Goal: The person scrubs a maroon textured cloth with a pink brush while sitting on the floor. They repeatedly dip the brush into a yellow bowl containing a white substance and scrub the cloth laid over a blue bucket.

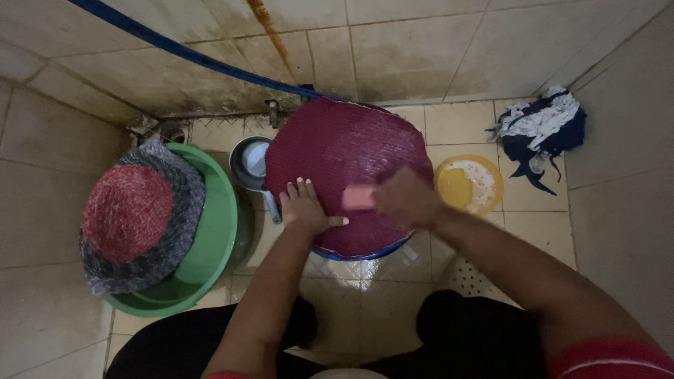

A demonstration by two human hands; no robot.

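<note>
I see 1 maroon mat (344, 151) laid over a blue-rimmed basin (365, 254), centre of floor. My left hand (304, 208) lies flat, open, on its near edge. Right hand (406, 198), blurred, grips 1 pink soap bar (359, 197) on the mat. Also: 1 green basin (214, 231), 1 yellow bowl (468, 184), 1 metal scoop (251, 165).

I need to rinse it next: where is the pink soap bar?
In the head view the pink soap bar is in the right hand, on the maroon mat, right of the left hand.
</note>
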